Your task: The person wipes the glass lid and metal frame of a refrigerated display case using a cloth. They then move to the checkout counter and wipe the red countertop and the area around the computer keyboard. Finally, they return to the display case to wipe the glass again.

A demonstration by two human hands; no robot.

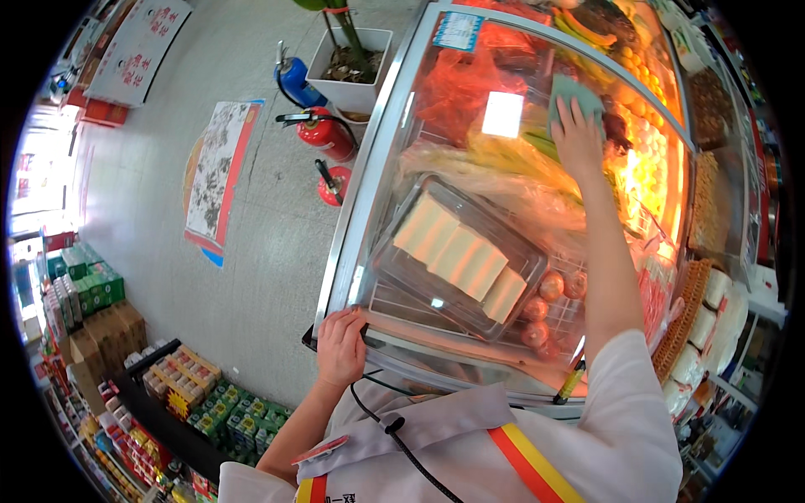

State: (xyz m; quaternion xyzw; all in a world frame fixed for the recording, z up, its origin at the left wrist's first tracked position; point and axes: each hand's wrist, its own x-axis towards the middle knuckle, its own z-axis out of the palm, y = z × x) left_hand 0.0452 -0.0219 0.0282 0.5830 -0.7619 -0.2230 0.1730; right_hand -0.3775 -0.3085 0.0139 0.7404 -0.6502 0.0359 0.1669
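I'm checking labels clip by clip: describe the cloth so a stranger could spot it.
Start at the big glass-topped display case. Toward its far end, the right hand lies on the cloth. It is dull green, atop the glass, unlike the red plastic bag under the glass to its left.

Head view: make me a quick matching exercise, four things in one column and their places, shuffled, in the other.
1. green cloth
2. left hand
3. pale blocks
4. plant

A. inside the clear tray
B. under the fingers of the right hand
C. in the white planter
D. at the near left corner of the display case

Pairs: 1-B, 2-D, 3-A, 4-C
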